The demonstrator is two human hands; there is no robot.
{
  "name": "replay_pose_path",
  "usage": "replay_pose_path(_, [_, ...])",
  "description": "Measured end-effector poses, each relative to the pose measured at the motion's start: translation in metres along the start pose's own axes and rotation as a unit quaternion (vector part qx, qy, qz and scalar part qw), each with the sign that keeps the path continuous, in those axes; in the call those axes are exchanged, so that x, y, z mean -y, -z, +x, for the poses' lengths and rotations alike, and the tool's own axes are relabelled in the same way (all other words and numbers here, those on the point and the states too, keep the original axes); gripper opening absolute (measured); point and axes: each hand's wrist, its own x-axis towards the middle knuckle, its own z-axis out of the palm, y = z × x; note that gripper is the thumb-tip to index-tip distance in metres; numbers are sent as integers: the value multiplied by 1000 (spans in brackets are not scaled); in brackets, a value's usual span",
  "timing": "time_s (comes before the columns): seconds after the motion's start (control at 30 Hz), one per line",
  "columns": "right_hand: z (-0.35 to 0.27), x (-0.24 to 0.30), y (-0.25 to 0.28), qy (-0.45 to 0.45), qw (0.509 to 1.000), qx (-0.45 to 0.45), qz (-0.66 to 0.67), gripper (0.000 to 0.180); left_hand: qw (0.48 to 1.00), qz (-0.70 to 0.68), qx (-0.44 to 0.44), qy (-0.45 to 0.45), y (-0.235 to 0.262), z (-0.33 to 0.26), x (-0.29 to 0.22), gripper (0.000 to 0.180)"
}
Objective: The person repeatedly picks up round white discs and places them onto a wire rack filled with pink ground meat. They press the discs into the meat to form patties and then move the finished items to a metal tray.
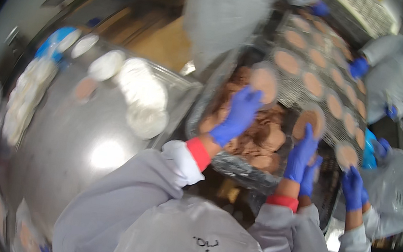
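Observation:
Blue gloves cover both of my hands. My left hand (239, 115) pinches the near edge of a round, flat, pinkish patty (263, 82) on a pale paper disc, above a plastic-lined bin (197, 117). Loose, broken patties (261, 139) fill that bin. My right hand (301, 158) grips a browner patty (310, 121) with a clear or pale disc behind it, over the near part of a perforated conveyor (296, 90). Rows of patties (313, 84) lie on the conveyor. Motion blurs the edges, and my thumbs are partly hidden.
Stacks of white paper discs (142, 87) and a single patty (85, 89) rest on a steel table (67, 128) at left. Close on my right, a co-worker's gloved hand (352, 187) holds a patty. More workers line the conveyor's far right side.

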Motion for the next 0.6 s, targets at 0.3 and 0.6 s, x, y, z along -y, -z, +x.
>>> replay_pose_path(0.3, [-138,-7,-84,-380,836,148,367,50,707,697,-66,-103,232,-111,-29,32])
replay_pose_path(0.6, [-163,31,-156,399,837,269,-261,63,972,36,-231,16,229,-88,-40,36])
